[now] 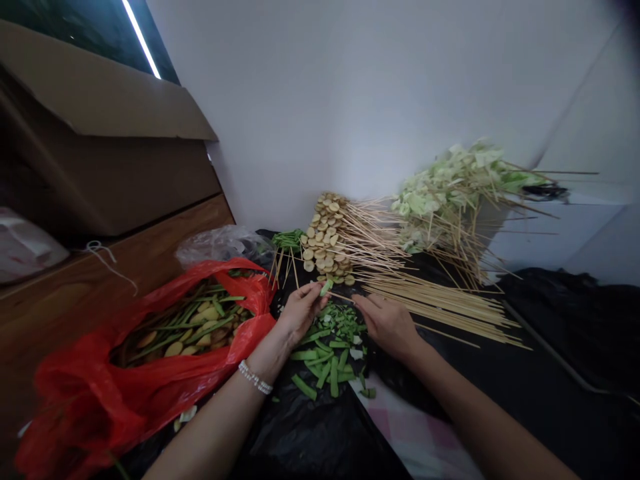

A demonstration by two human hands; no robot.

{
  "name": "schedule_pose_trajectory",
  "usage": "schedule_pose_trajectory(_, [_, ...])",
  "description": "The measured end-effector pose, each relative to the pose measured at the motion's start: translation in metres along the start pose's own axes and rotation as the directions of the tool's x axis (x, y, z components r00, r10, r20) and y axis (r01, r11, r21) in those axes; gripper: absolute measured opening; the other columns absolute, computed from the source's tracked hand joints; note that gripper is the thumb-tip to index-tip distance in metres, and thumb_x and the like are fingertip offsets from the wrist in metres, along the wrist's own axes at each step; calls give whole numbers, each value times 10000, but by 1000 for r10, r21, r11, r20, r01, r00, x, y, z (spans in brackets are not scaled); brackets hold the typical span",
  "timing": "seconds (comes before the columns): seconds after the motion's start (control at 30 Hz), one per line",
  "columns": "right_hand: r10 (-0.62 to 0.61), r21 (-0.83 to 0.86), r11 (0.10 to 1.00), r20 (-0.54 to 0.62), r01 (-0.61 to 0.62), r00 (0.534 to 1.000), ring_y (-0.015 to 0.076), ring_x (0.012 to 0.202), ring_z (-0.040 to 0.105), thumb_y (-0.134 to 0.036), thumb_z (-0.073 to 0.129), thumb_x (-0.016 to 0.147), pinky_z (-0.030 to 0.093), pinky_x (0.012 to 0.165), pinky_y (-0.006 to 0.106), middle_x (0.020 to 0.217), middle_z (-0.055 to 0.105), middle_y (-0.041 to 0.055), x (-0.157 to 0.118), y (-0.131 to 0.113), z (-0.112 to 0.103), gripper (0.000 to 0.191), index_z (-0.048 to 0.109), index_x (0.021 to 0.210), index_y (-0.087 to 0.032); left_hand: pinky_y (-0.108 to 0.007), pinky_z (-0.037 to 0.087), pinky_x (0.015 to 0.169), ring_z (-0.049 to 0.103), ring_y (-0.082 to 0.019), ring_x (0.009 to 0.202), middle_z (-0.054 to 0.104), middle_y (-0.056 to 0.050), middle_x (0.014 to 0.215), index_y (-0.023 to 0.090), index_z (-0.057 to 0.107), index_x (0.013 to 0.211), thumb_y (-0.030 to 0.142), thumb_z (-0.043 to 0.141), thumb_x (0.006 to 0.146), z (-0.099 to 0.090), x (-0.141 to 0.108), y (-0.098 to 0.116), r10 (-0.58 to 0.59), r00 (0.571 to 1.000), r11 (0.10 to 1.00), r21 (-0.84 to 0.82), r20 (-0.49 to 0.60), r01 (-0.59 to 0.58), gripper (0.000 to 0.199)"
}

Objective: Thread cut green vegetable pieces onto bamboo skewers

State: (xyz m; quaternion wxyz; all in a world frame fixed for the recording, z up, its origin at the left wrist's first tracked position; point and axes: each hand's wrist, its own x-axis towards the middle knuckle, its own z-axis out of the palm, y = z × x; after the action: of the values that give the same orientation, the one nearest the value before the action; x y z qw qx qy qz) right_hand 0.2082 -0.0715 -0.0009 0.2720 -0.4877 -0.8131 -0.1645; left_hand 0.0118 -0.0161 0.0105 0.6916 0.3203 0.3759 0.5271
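cardboard box [100,180] far left. red plastic bag [95,390] of sliced vegetables crowds left forearm. cabbage skewers [457,177] back right, potato-slice skewers [327,233] behind hands, bare bamboo skewers [450,310] beyond right hand [387,325]. cut green pods [334,375] below. left hand [300,308] pinches green piece [327,287]; right grips thin stick [343,297] toward it, piercing unclear.

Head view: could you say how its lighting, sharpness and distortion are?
Head view: dim, but a light strip at upper left glares white; the dark heap at far right loses detail. Head view: the leafy skewers look soft, and the cardboard box seems stretched by wide-angle distortion.
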Motion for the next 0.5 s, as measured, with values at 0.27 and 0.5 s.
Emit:
schedule_pose_trajectory(0.27, [97, -35, 995, 88, -94, 991, 124, 692, 596, -210, 405, 932, 335, 562, 239, 845, 669, 27, 1, -1, -4, 310, 628, 1145, -243, -160, 537, 664, 657, -85, 692, 707, -62, 820, 100, 701, 901, 76, 709, 745, -3, -2, 5, -69, 992, 997, -31, 104, 73, 158])
schedule_pose_trajectory(0.5, [149, -66, 988, 145, -141, 978, 134, 698, 588, -206, 408, 928, 314, 552, 241, 849, 666, 25, 4, -3, -9, 308, 624, 1142, -251, -146, 496, 602, 646, -80, 658, 707, -47, 803, 117, 706, 938, 82, 767, 679, -6, -2, 6, -83, 984, 996, 54, 159, 75, 268])
